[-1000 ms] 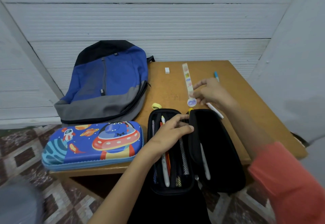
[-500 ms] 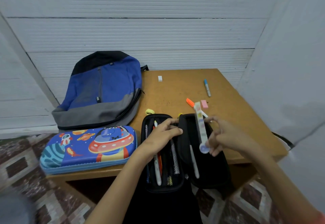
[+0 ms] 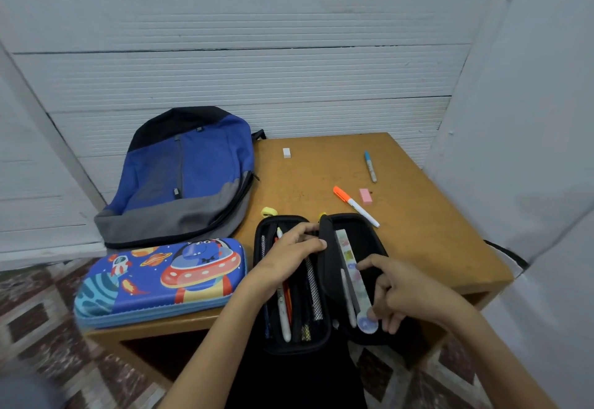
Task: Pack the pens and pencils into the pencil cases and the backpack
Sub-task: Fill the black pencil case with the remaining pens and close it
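Observation:
The black pencil case (image 3: 369, 235) lies open at the table's front edge, with several pens in its left half. My left hand (image 3: 289, 257) grips the case's middle flap (image 3: 328, 257) and holds it up. My right hand (image 3: 405, 289) pinches a pastel ruler (image 3: 348, 254) with a round end and lays it in the right half, beside a white pen (image 3: 348, 296). An orange-capped marker (image 3: 355, 206) and a blue-capped pen (image 3: 370, 166) lie loose on the table. The blue backpack (image 3: 189, 177) lies zipped at the back left. A blue space-print pencil case (image 3: 160, 280) sits shut in front of it.
The wooden table (image 3: 434, 241) also carries a pink eraser (image 3: 365, 196), a white eraser (image 3: 286, 152) and a yellow sharpener (image 3: 268, 212). White walls close in behind and on the right. The floor below is tiled.
My right hand picked the ruler up from the table, carried it toward me and lowered it into the right half of the black case. My left hand stayed on the flap.

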Available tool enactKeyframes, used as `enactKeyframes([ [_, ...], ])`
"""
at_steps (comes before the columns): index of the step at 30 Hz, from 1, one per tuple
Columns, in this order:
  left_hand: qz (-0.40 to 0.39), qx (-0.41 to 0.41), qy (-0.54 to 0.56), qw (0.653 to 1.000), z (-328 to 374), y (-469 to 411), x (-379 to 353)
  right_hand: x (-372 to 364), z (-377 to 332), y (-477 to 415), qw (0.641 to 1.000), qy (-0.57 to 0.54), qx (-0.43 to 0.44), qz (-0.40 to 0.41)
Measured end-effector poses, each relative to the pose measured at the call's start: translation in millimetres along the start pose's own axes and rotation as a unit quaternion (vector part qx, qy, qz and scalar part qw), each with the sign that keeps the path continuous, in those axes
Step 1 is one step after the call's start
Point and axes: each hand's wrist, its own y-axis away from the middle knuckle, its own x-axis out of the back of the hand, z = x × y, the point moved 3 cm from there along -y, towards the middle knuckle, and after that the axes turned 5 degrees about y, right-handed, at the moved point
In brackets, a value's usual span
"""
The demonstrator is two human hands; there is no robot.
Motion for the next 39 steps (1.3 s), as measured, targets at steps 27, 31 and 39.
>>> enactKeyframes([
  [27, -0.004, -0.004, -0.003, 1.0, -1.8, -1.7, 0.8, -17.0, -2.7, -5.6, 0.989, 0.069, 0.044, 0.125],
  [31, -0.006, -0.007, -0.002, 1.0, -2.1, -1.9, 1.4, -19.4, -4.0, -7.0, 0.987, 0.093, 0.058, 0.121],
  [39, -0.008, -0.008, 0.001, 1.0, -2.3, -2.2, 0.9, -22.6, -6.9, -9.8, 0.99, 0.086, 0.062, 0.091],
])
